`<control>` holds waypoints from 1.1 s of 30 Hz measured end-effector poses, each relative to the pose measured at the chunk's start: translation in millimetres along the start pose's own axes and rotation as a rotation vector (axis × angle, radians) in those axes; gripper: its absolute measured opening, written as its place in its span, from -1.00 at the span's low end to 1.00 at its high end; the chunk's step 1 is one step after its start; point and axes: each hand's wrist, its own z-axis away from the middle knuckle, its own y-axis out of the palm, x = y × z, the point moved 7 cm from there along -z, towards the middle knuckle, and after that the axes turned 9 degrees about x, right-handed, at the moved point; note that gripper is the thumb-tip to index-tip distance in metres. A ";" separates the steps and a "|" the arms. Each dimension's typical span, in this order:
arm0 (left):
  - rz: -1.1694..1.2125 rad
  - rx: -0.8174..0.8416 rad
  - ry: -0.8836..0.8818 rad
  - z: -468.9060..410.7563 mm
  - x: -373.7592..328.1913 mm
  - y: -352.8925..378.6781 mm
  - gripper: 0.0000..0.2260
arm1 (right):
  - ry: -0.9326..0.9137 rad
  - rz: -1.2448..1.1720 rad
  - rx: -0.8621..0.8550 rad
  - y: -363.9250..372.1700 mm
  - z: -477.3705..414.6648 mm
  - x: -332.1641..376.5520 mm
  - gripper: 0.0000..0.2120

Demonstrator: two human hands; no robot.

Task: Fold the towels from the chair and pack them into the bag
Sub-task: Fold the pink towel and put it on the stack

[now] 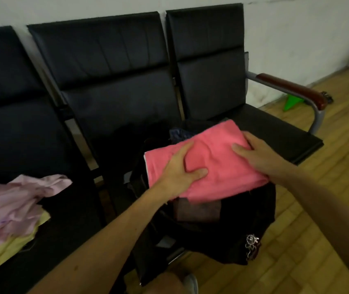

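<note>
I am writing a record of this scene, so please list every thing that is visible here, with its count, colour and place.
Pink towel: one, pink, folded, held over the bag.
Bag: one, black, open, under the pink towel.
Lilac towel: one, pale purple, crumpled on the left seat.
Yellow towel: one, pale yellow, under the lilac towel.
Chairs: three, black, in a row by the wall.
Armrest: one, red-brown, at the right end of the row.
Keychain: one, silver, on the bag.
Floor: light brown wood.
Left hand: holds the pink towel, thumb on top.
Right hand: grips the towel's right edge.
</note>
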 end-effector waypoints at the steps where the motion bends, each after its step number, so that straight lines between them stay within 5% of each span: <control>1: -0.034 -0.009 0.016 -22.2 -0.1 2.2 -0.22 | -0.007 0.035 -0.002 -10.1 -16.2 -2.4 -0.63; 8: -0.159 0.048 -0.066 -133.2 45.1 31.7 -0.14 | 0.097 0.250 0.001 -38.7 -107.6 -60.2 -0.57; 16: -0.207 0.155 -0.152 -153.5 86.6 58.7 -0.19 | 0.279 0.467 -0.034 -34.3 -120.9 -109.8 -0.55; 22: -0.247 0.160 -0.163 -138.7 77.5 31.7 -0.49 | 0.371 0.575 -0.170 -28.1 -105.0 -86.4 -0.35; 25: -0.229 0.061 -0.111 -112.8 52.4 -13.1 -0.79 | 0.200 0.590 -0.219 4.3 -92.1 -29.7 -0.41; 29: -0.250 -0.165 -0.035 -27.1 28.5 -118.2 -0.85 | -0.139 0.470 -0.196 96.2 -59.0 55.0 -0.48; 33: -0.280 -0.345 -0.064 106.3 64.7 -197.9 -0.94 | -0.162 0.251 -0.005 222.9 -13.4 85.7 -0.50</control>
